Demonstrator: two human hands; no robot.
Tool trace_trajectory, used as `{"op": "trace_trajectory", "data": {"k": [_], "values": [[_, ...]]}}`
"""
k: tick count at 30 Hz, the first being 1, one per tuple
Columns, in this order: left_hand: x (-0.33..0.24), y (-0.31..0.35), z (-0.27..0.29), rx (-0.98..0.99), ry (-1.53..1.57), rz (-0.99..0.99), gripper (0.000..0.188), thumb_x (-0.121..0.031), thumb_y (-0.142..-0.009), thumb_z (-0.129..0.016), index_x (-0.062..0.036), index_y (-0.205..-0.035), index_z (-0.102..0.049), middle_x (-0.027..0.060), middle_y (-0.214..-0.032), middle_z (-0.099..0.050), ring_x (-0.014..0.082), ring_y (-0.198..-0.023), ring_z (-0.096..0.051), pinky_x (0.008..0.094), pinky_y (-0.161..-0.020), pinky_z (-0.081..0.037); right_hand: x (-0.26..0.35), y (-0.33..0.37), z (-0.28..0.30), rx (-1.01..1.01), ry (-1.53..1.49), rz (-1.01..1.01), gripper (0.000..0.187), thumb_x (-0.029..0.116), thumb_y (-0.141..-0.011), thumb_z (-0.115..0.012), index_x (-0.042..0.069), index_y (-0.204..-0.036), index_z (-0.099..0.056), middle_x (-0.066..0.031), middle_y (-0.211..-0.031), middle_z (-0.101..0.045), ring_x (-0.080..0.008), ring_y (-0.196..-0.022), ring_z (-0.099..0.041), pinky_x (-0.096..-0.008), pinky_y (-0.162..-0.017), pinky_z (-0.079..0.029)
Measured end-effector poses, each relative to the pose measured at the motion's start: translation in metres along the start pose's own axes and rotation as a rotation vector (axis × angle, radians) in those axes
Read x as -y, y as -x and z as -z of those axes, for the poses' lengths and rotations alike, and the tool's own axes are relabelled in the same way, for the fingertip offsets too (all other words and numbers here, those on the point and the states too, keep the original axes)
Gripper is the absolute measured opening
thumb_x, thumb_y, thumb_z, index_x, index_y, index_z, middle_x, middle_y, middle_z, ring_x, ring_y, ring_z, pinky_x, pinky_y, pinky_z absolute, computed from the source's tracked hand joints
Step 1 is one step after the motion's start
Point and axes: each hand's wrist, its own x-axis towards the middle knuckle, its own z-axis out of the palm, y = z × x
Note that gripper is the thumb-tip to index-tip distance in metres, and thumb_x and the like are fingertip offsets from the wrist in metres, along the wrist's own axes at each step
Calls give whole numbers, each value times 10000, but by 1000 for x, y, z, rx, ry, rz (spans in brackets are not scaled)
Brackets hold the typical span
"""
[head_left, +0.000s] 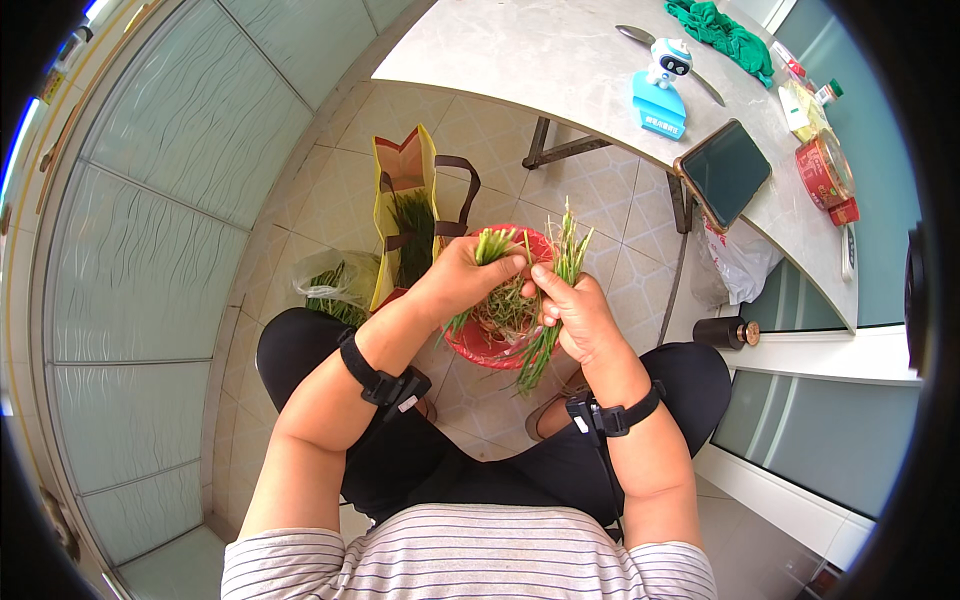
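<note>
Pale floor tiles [620, 240] lie below, and a light table [540, 60] sits up at the top right. On it I see a phone [728, 172], a white toy [668, 66] and a green cloth [728, 42]. From far off, I look down at two bare hands. The left hand [478, 275] is curled tight around a bunch of green stalks [493, 243], with pale ends poking up. The right hand [583, 315] is curled around another green bunch [570, 250], which sticks out above and below the fist. The thumbs are close, but I can't tell if they touch. Both bunches are over a red bowl [480, 352] with messy grassy bits [505, 310] in it. Left of the bowl stands a yellow bag [380, 220] with more greens inside. Beside that is a clear bag [345, 280] of greens.
</note>
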Motion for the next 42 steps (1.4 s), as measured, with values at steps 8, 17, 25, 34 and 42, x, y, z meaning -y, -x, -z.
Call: {"op": "trace_trajectory", "data": {"k": [8, 17, 25, 34, 42], "values": [[10, -7, 4, -105, 220, 25, 198, -224, -954, -526, -43, -963, -606, -58, -632, -451, 58, -546, -371, 225, -507, -319, -2, -1, -2, 66, -11, -41, 247, 230, -862, -673, 50, -1018, -610, -34, -769, -609, -43, -521, -420, -186, -476, -342], [6, -14, 43, -189, 495, -68, 169, -211, -973, -489, -64, -945, -567, -79, -598, -329, 61, -528, -300, 229, -509, -290, 3, 5, -5, 205, 144, -108, 323, 223, -853, -675, -26, -1043, -596, -50, -800, -645, -42, -516, -426, -187, -481, -356], [-3, -13, 70, -324, 533, -121, 160, -211, -973, -493, -63, -980, -556, -85, -610, -271, 51, -527, -264, 220, -493, -252, 2, 5, -1, 233, 125, -147, 299, 217, -853, -671, -28, -1008, -599, -57, -787, -639, -45, -497, -402, -200, -481, -341], [-11, -9, 86, -435, 573, -175, 129, -194, -956, -520, -78, -956, -576, -86, -616, -287, 53, -535, -266, 227, -509, -267, 1, 6, 6, 197, 144, -166, 292, 215, -852, -668, -28, -999, -600, -64, -787, -639, -43, -494, -398, -196, -473, -341], [-13, -8, 87, -437, 574, -203, 132, -193, -960, -515, -76, -950, -576, -84, -614, -284, 52, -536, -268, 223, -508, -265, -3, 5, 7, 151, 243, -111, 230, 173, -840, -635, -19, -967, -618, -63, -757, -643, -51, -494, -420, -199, -467, -347]]}}
